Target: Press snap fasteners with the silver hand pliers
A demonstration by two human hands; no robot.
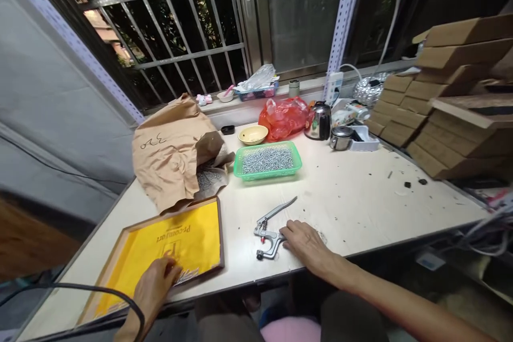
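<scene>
Okay, left hand [155,282] lies open on the yellow-lined wooden tray [220,235] beside its loose metal studs [187,276], while right hand [306,243] rests released, gripping nothing, right of the tray by the snap pliers [269,236].

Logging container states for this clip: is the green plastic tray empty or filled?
Filled: the green plastic tray holds a dense layer of small silvery metal pieces spread across its floor, almost up to its walls.
</scene>
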